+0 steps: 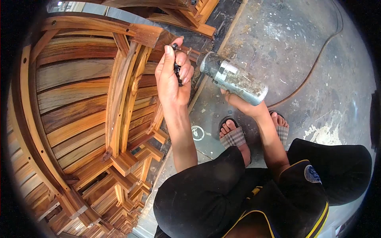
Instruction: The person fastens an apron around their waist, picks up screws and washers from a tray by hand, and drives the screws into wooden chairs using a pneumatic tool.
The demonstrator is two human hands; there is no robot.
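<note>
A silver, worn power driver (240,81) points toward the upper left, with a hose or cord trailing from it. My right hand (240,102) is wrapped round its grip, which lies mostly hidden under the tool's body. Left of the driver's tip, my left hand (174,73) is raised with its fingers curled round several small black screws (177,71). One dark piece sits between thumb and forefinger. Just behind this hand is the corner of a slatted wooden furniture piece (147,35).
Wooden slatted furniture (75,87) fills the left side, with more frames stacked below it. Another wooden piece (202,27) stands at the top. A brown hose (313,71) curves over the grey floor (278,39). My sandalled feet (232,135) are below the driver.
</note>
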